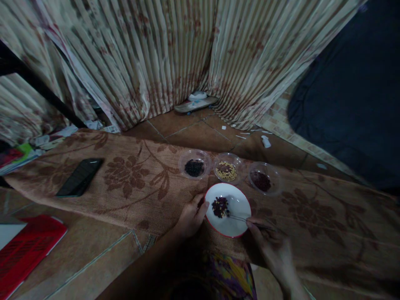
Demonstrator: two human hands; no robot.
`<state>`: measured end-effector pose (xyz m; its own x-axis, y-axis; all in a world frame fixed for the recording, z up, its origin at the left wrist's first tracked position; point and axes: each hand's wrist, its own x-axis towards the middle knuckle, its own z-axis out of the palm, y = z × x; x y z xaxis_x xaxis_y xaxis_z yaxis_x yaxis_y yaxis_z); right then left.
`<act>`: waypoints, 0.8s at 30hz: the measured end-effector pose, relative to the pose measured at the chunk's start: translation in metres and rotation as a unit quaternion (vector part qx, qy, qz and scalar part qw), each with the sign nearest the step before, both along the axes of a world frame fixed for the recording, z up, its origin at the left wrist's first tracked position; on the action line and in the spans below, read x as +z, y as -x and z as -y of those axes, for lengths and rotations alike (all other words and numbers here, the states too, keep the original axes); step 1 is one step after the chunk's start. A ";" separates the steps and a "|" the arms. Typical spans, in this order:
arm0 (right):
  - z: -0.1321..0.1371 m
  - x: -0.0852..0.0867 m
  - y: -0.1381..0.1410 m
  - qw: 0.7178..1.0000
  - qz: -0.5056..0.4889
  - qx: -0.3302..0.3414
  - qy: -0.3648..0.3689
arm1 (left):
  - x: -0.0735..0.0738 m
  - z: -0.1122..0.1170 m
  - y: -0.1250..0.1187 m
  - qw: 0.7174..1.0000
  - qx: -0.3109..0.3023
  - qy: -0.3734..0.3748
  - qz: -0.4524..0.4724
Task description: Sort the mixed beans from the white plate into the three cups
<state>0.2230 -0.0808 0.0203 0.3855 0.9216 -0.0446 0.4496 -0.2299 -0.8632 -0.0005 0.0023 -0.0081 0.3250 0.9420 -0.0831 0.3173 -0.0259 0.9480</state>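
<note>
A white bowl (239, 200) with a red rim sits near the front edge of the cloth-covered table, with mixed dark and pale beans (220, 207) gathered on its left side. My left hand (191, 216) grips the bowl's left rim, thumb on top. In my right hand (268, 239) is a thin metal utensil (239, 218), its tip at the beans; whether spoon or tweezers is too dim to tell. Behind the bowl stand three clear plastic cups: one with black beans (194, 168), one with yellow beans (226, 171), one with dark red beans (261, 181).
A dark phone (80, 178) lies on the patterned tablecloth (131, 208) at left. Striped curtains (168, 50) hang behind, with a skateboard (195, 105) on the tiled floor below. Paper scraps (265, 141) lie nearby. A red object (34, 246) is at lower left.
</note>
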 end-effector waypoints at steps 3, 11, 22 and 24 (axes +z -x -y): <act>0.000 -0.003 -0.002 1.000 -0.002 0.003 0.002 | -0.001 0.000 0.000 1.000 -0.002 -0.004 -0.002; 0.001 -0.004 -0.003 1.000 0.008 0.006 -0.017 | -0.001 0.000 0.001 1.000 -0.006 -0.010 -0.013; -0.020 0.032 -0.027 0.979 0.059 -0.139 -0.139 | 0.000 -0.001 0.001 1.000 -0.003 -0.009 -0.009; -0.034 0.040 -0.042 0.963 0.081 -0.171 -0.191 | 0.002 -0.001 0.001 1.000 0.000 -0.005 -0.008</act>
<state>0.2649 -0.0468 0.0602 0.6433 0.6761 0.3592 0.5403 -0.0685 -0.8387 -0.0011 0.0031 -0.0064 0.3229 0.9431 -0.0796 0.3328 -0.0345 0.9424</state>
